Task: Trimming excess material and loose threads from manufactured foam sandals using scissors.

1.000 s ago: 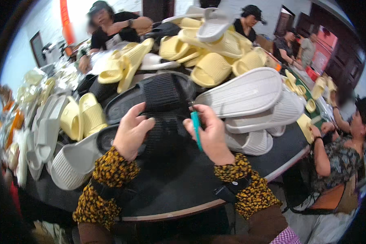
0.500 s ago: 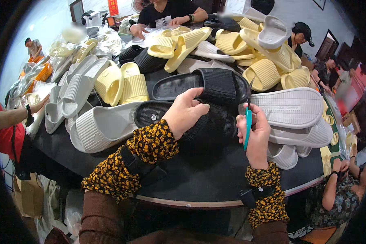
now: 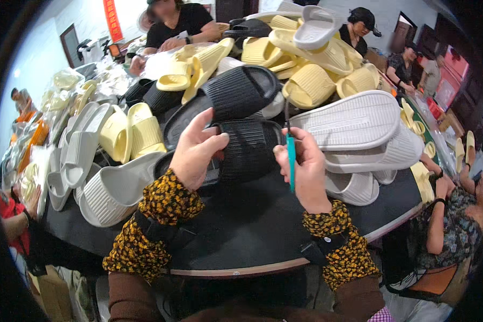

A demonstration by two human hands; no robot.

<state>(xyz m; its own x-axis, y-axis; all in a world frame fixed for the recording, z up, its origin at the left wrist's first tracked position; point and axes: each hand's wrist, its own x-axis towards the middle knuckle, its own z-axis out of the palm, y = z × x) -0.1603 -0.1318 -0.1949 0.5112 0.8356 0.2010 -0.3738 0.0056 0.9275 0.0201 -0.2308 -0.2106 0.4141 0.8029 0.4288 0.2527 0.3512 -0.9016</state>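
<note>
My left hand (image 3: 193, 153) is at the open edge of a black slipper (image 3: 249, 150) with a ribbed strap. Its thumb and forefinger are apart, while the other fingers curl in at the slipper, partly hidden. A second black slipper (image 3: 241, 88) lies tilted just behind. In my right hand (image 3: 308, 174) are teal-handled scissors (image 3: 291, 161), gripped upright with the dark blade pointing up beside the strap's right edge. To the right, a grey slipper (image 3: 351, 122), sole up, rests on another grey slipper (image 3: 381, 155).
Yellow slippers (image 3: 311, 86) are heaped at the back, and more grey slippers (image 3: 118, 188) crowd the left of the black table (image 3: 241, 231). Plastic bags lie far left. Co-workers stand around, one across the table; a person's hand (image 3: 29, 198) reaches in at left.
The view has shifted, so the heap sits further left. The front black slipper's strap now faces up between my hands, and the rear one is tilted. My left thumb and forefinger have spread.
</note>
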